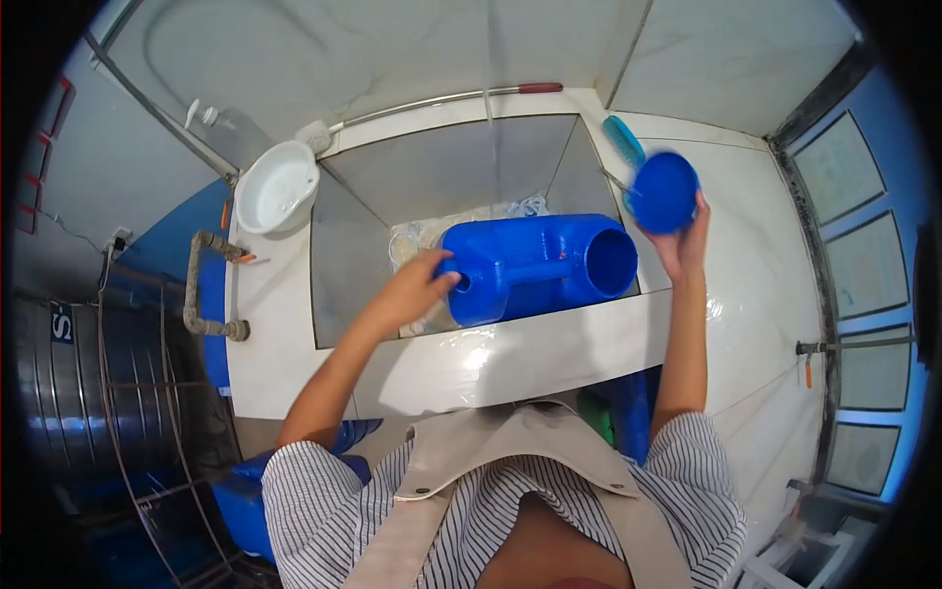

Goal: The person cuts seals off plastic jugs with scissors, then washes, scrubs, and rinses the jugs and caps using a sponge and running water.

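Note:
A large blue jug (535,265) lies across the sink basin (358,280), its wide round opening facing right. My left hand (422,285) is at the jug's left end, fingers curled at the small opening there. My right hand (684,240) holds up a round blue lid (663,192) to the right of the jug, apart from the wide opening. A thin stream of water (493,157) comes down behind the jug. Behind the lid, a turquoise brush (624,139) rests on the counter.
A white bowl (278,187) stands at the basin's back left corner, near a pump bottle (231,128). A long red-handled rod (442,104) lies along the back ledge. Pipes (196,285) rise at the left. A metal tank (83,393) stands far left.

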`<state>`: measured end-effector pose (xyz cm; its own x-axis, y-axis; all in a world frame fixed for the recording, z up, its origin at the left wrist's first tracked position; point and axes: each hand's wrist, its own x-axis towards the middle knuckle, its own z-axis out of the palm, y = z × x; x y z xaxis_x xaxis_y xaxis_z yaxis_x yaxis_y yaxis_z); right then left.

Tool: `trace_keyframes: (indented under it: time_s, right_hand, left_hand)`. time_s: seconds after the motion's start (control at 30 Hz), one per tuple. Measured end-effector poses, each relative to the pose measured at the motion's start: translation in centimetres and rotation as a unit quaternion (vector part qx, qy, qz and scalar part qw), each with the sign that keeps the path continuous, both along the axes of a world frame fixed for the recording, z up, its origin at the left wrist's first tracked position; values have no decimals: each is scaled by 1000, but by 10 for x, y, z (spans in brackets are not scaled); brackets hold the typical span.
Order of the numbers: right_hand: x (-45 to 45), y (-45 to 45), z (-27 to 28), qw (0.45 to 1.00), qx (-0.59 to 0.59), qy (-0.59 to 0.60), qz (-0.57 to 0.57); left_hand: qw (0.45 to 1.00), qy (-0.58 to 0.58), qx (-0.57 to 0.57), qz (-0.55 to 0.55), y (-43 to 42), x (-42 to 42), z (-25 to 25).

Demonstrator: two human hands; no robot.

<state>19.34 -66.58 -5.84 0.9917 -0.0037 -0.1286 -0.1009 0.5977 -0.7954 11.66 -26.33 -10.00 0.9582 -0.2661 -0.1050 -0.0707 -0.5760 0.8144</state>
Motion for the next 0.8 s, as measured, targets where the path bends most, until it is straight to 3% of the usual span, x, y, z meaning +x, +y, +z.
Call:
trace_keyframes:
  time_s: [0.07, 0.13, 0.2, 0.27, 0.3, 0.33, 0.37, 0.4, 0.47, 0.63, 0.67, 0.73, 0.77, 0.8]
  right_hand:
    - [31, 47, 4, 956, 236, -8, 172]
    - [59, 99, 3, 950, 259, -6, 175]
    - [100, 143, -29, 977, 183, 17, 108]
    - [139, 172, -63, 992, 54, 53, 100]
    - [146, 188, -66, 992, 55, 52, 104]
    - [148, 206, -66, 992, -107, 43, 45]
    - [150, 217, -66, 963, -266, 31, -16]
    - [154, 224, -72, 963, -266, 27, -14]
    - [160, 235, -77, 902, -426, -38, -64]
    - [181, 240, -76, 870, -486, -67, 42]
    - [189, 238, -73, 837, -523, -64, 148]
    - [189, 234, -78, 792, -553, -58, 251]
    - [184, 231, -89, 725, -635, -256, 74]
    - [176, 229, -91, 597, -666, -434, -110]
  left_hand:
    - [991, -101, 89, 12, -30, -22, 14]
    - [984, -124, 111, 60, -48, -28, 12]
    - [974, -145, 137, 107, -60, -28, 14]
    - [958, -2, 235, 167, -65, -23, 22]
    - [957, -2, 236, 171, -62, -18, 22]
    - [952, 24, 242, 185, -61, -13, 17]
    - [947, 50, 247, 200, -60, -10, 13]
    - [946, 47, 247, 203, -60, -10, 9]
    - [947, 44, 220, 230, -58, -12, 7]
    - [955, -47, 260, 139, -56, -17, 4]
    - [961, -74, 239, 120, -57, -17, 5]
    - [956, -31, 255, 139, -61, -16, 7]
    - [949, 10, 271, 159, -65, -14, 10]
    - [950, 8, 270, 157, -60, -9, 8]
